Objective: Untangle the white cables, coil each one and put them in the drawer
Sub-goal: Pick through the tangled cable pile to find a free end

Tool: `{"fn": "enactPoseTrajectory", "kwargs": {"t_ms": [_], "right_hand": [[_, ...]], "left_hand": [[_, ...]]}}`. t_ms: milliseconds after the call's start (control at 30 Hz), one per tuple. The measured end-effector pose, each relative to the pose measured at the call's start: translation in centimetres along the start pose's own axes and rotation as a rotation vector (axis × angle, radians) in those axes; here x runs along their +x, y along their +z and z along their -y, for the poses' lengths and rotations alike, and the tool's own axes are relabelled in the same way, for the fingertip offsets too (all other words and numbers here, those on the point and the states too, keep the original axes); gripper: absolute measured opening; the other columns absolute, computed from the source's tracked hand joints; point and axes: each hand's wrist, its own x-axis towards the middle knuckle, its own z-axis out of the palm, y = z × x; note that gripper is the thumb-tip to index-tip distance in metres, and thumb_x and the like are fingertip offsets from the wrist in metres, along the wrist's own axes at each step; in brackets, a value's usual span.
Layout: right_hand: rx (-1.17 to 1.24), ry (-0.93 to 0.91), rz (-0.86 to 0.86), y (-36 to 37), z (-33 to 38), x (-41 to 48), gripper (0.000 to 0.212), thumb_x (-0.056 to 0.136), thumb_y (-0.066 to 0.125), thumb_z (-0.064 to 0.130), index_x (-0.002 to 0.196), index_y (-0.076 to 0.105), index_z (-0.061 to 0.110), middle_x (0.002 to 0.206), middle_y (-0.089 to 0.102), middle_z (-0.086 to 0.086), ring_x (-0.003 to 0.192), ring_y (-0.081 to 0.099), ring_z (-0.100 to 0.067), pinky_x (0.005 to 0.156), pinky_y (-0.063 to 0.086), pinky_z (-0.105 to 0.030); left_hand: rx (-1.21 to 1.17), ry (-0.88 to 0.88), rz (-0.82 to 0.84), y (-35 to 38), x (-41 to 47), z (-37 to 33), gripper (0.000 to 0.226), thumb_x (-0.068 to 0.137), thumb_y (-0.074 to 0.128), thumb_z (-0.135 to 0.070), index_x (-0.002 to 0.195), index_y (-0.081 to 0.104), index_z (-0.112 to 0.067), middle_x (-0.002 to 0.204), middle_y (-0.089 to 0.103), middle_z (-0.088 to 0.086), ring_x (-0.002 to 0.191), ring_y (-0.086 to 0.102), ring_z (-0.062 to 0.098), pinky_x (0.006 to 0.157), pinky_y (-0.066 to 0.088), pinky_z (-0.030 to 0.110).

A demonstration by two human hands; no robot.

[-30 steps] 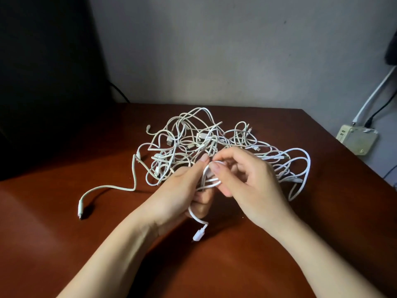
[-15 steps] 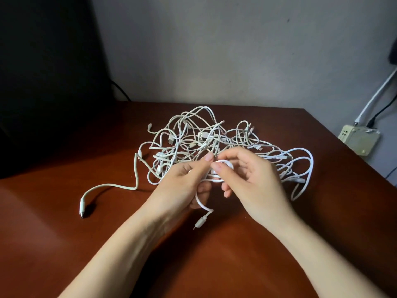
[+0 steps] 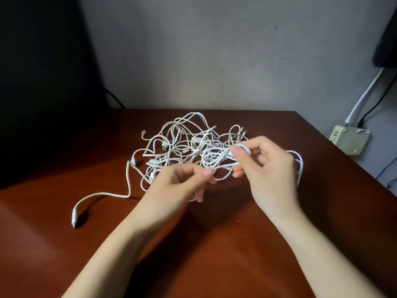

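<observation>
A tangle of white cables [image 3: 182, 145] lies in the middle of a reddish-brown table [image 3: 214, 254]. My right hand [image 3: 268, 168] pinches a small coil of white cable [image 3: 221, 160] between thumb and fingers, just above the tangle's right side. My left hand [image 3: 182, 186] pinches the free strand of that same cable near its fingertips, a little left of the coil. One loose cable end with a plug [image 3: 74, 220] trails out to the left on the table. No drawer is in view.
A beige power adapter [image 3: 349, 140] with a white and a black lead hangs off the table's right edge by the wall. A dark object [image 3: 43, 82] fills the back left. Bare tabletop lies in front of my arms.
My hands have drawn apart: the right moved right with the coil, the left slid down-left along the strand. The dangling plug below my hands is out of sight now.
</observation>
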Motion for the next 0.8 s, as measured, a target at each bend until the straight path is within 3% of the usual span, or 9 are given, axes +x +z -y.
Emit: {"fn": "enactPoseTrajectory", "kwargs": {"t_ms": [167, 300, 400, 600, 700, 800], "right_hand": [[-0.179, 0.011, 0.159, -0.6, -0.2, 0.4, 0.015, 0.083, 0.071, 0.011, 0.071, 0.064, 0.016, 0.064, 0.066, 0.002, 0.047, 0.062, -0.008, 0.05, 0.05, -0.019], [-0.115, 0.051, 0.225, -0.7, 0.0, 0.5, 0.012, 0.083, 0.07, 0.01, 0.072, 0.065, 0.011, 0.063, 0.065, -0.001, 0.049, 0.061, -0.009, 0.049, 0.048, -0.02], [-0.004, 0.046, 0.124, -0.7, 0.2, 0.5, 0.016, 0.084, 0.068, 0.004, 0.071, 0.063, 0.013, 0.063, 0.064, -0.002, 0.049, 0.06, -0.007, 0.048, 0.047, -0.017], [0.183, 0.142, -0.014, -0.9, 0.9, 0.7, 0.011, 0.086, 0.066, 0.008, 0.075, 0.064, 0.01, 0.058, 0.062, 0.006, 0.048, 0.055, -0.003, 0.047, 0.042, -0.012], [0.391, 0.214, 0.141, -1.4, 1.6, 0.6, 0.007, 0.078, 0.064, 0.016, 0.072, 0.063, 0.013, 0.062, 0.062, 0.007, 0.048, 0.05, -0.002, 0.045, 0.04, -0.012], [0.393, 0.241, 0.397, -1.6, 1.9, 0.4, 0.009, 0.07, 0.069, 0.015, 0.066, 0.062, 0.011, 0.06, 0.061, 0.002, 0.044, 0.05, -0.004, 0.04, 0.038, -0.014]], "left_hand": [[0.359, 0.305, -0.297, -1.0, 0.1, 0.3, 0.031, 0.087, 0.065, -0.035, 0.058, 0.064, -0.024, 0.053, 0.058, -0.015, 0.052, 0.049, -0.004, 0.055, 0.033, 0.008], [0.556, 0.47, -0.426, -1.1, 0.2, 0.5, 0.027, 0.087, 0.059, -0.036, 0.06, 0.057, -0.03, 0.07, 0.064, -0.012, 0.057, 0.051, -0.002, 0.055, 0.034, 0.009], [0.446, 0.435, -0.363, -0.7, -0.1, 0.3, 0.03, 0.088, 0.061, -0.034, 0.059, 0.058, -0.027, 0.057, 0.058, -0.014, 0.053, 0.048, -0.003, 0.054, 0.033, 0.008], [0.148, 0.181, 0.021, -0.5, -0.3, -0.3, 0.032, 0.089, 0.058, -0.031, 0.061, 0.058, -0.014, 0.052, 0.049, -0.001, 0.049, 0.045, 0.007, 0.051, 0.035, 0.01], [0.11, 0.122, 0.063, -1.0, 0.0, -0.1, 0.032, 0.089, 0.053, -0.033, 0.061, 0.056, -0.018, 0.051, 0.046, 0.001, 0.046, 0.041, 0.011, 0.048, 0.033, 0.014], [0.033, 0.116, -0.066, -1.1, 0.1, -0.1, 0.031, 0.086, 0.052, -0.035, 0.061, 0.055, -0.016, 0.05, 0.037, -0.002, 0.046, 0.031, 0.01, 0.044, 0.026, 0.015]]}}
